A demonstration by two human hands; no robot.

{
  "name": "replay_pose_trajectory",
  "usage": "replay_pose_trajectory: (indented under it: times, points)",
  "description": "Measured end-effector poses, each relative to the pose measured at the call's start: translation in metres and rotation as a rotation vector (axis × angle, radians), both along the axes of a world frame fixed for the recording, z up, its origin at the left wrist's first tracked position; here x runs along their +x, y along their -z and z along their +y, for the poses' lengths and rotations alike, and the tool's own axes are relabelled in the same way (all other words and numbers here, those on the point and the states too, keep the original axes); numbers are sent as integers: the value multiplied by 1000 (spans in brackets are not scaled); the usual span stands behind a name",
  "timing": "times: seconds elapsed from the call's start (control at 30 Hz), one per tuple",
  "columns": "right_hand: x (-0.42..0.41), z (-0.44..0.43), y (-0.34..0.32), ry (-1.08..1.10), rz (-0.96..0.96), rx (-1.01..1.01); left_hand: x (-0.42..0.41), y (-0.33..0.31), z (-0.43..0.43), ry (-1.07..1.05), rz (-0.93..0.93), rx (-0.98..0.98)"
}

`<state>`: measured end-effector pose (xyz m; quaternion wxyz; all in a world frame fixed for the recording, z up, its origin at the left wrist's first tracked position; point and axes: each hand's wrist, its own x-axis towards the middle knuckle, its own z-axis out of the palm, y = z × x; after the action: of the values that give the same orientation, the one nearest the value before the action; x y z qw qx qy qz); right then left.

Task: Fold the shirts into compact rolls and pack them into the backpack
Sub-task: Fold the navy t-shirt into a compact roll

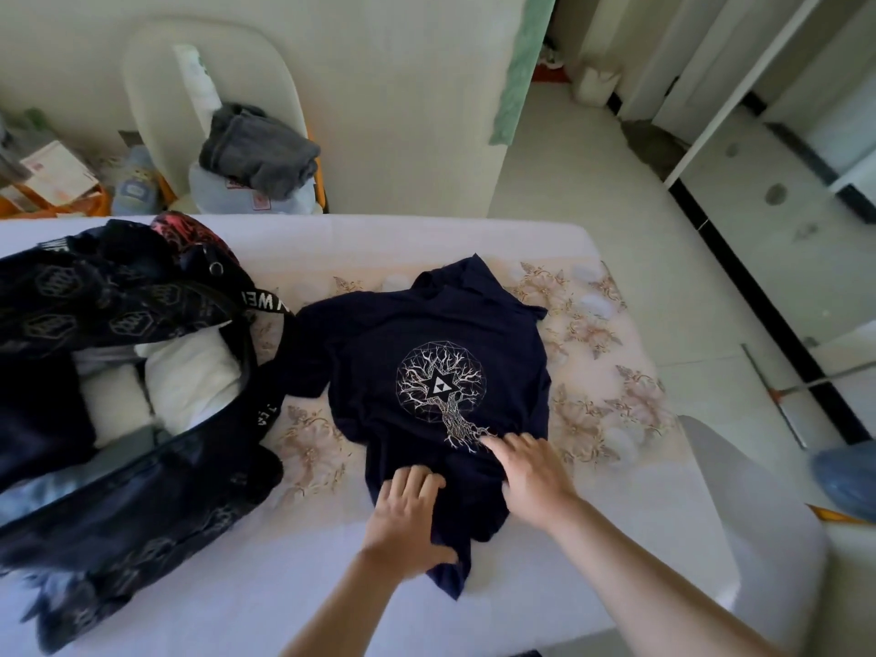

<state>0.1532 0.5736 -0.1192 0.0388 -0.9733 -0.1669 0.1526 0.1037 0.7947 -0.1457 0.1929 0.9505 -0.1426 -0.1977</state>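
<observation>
Nearest to the camera are two bare forearms that reach up from the lower edge, and both hands lie on the lower part of the navy shirt (426,334). The right hand (531,476) is flat, its fingers (497,445) straight and spread, the tips on the roots of the printed tree. The left hand (407,509) has its fingers (417,476) bent at the knuckles with the tips pushed into the cloth and the thumb stretched out to the side; I cannot tell whether they pinch a fold or only press. The shirt is soft, matte knit, wrinkled, with its sides folded in so it makes a long narrow shape. Its print is pale and thin-lined: a bare tree inside a circle, with a six-pointed star and a small white triangle in the middle. It lies on a beige flowered cloth (592,334), which is spread on the white covered bench (284,609) with rounded corners. Just beside it on the left, the dark backpack (142,514) lies open; its fabric carries a pattern of pale hexagons. Inside it are white rolls (189,381), smooth and thick. A black strap (265,301) has white capital letters, of which only "WE" can be read. Behind the bench, a pale chair (156,87) holds a crumpled grey garment (260,149).
</observation>
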Motion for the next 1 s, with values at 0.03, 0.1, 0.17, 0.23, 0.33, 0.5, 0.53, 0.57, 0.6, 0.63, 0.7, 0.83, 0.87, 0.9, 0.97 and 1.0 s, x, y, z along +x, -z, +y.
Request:
replay_pose_trajectory:
  times: [0.03,0.1,0.17,0.23,0.33,0.5,0.53,0.57,0.6,0.63,0.7,0.83,0.87,0.9,0.97,1.0]
  points:
    - [-3,2,0,21,-31,19,-1,2,3,-24,5,-46]
    - [-9,1,1,90,-112,97,1,3,10,-78,-6,-156]
    - [-15,-4,0,147,-181,173,3,0,19,-125,-28,-253]
    - [-20,-11,-5,161,-234,237,3,-8,31,-190,22,-303]
    - [-22,-24,-15,214,-287,336,4,-26,51,-268,19,-280]
    - [-30,-58,-22,73,-117,93,1,-49,77,-343,217,223]
    - [-34,-64,-21,19,-19,43,-4,-51,76,-314,307,311]
    - [-39,-69,-21,-7,82,25,-11,-48,72,-291,372,362]
    - [-46,-72,-21,4,169,30,-18,-47,64,-257,398,407]
    - [-53,-75,-19,24,200,61,-26,-44,54,-241,368,408]
    - [-65,-78,-14,57,60,150,-39,-43,27,-259,174,281]
    - [-78,-75,-13,-138,0,72,-64,-35,-22,-17,94,68]
    - [-80,-75,-12,-201,41,15,-70,-29,-30,16,110,94]
    - [-79,-75,-13,-247,51,-28,-74,-22,-34,12,106,111]
    - [-76,-77,-14,-298,8,-96,-76,-14,-39,-51,98,58]
    - [-74,-78,-17,-317,-28,-123,-77,-14,-40,-77,118,23]
